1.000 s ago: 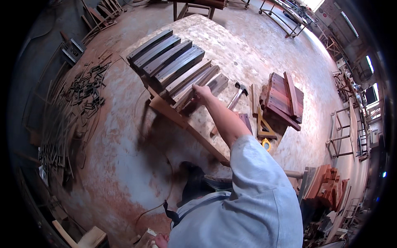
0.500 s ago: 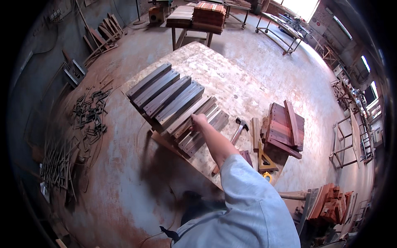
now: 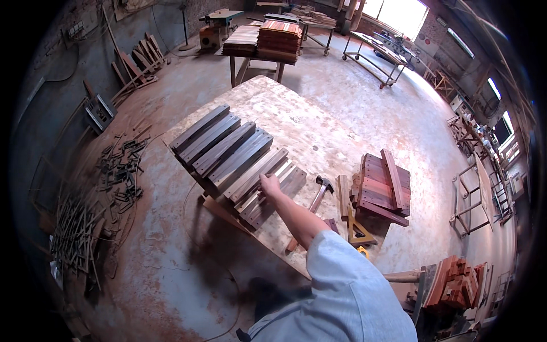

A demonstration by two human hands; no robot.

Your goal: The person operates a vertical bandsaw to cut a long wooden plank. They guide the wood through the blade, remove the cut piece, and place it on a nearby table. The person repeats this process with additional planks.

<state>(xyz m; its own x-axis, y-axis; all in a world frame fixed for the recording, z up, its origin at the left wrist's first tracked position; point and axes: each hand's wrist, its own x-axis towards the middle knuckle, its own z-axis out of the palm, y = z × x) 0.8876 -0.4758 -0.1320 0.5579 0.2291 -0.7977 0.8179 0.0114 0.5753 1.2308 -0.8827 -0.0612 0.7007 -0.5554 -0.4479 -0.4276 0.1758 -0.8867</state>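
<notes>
My right hand (image 3: 270, 185) reaches over a wooden workbench, its fingers closed on the edge of a brown wooden slat (image 3: 248, 185). That slat lies slanted in a row with others. Dark grey-brown slats (image 3: 236, 149) with small holes near their ends lie side by side to the far left of the hand. Nearer me, another holed slat (image 3: 279, 196) rests beside it, with pale narrow strips showing between. A claw hammer (image 3: 317, 196) lies right of my forearm. My left hand is out of view.
A stack of reddish-brown boards (image 3: 380, 185) sits at the bench's right, by a triangular square (image 3: 359, 231) and a yellow tape measure (image 3: 363, 251). Metal clamps (image 3: 121, 176) litter the floor at left. A table with stacked slats (image 3: 279, 41) stands beyond the bench (image 3: 268, 94).
The view has tilted, so the bench sits lower in the picture. The slat in my right hand has shifted against its neighbour, and the gap seen between them at the far end has closed.
</notes>
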